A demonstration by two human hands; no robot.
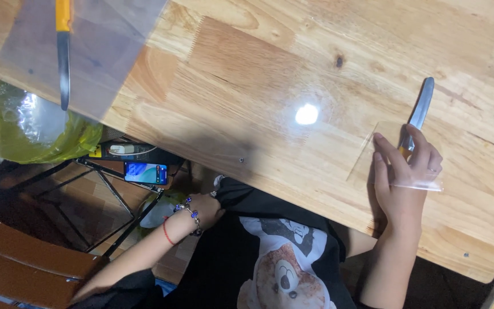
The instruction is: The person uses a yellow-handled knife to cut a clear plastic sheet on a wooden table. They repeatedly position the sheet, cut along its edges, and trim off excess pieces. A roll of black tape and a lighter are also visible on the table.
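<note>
My right hand (405, 171) rests on the wooden table (247, 86) near its right end. Its fingers are closed over the yellow handle of a knife (421, 106), whose grey metal blade points away from me. Under the hand lies a small clear plastic bag (373, 157), flat on the wood. My left hand (204, 209), with a beaded bracelet and a red string at the wrist, is below the table's near edge against my black shirt; its fingers are partly hidden.
A second knife with an orange handle (63, 54) lies on a clear plastic sheet (95, 40) at the table's far left. A yellow-green plastic bag (41, 134) hangs beside that corner. A phone with a lit screen (145, 172) sits on a metal rack under the table. A brown chair (24, 269) stands at lower left.
</note>
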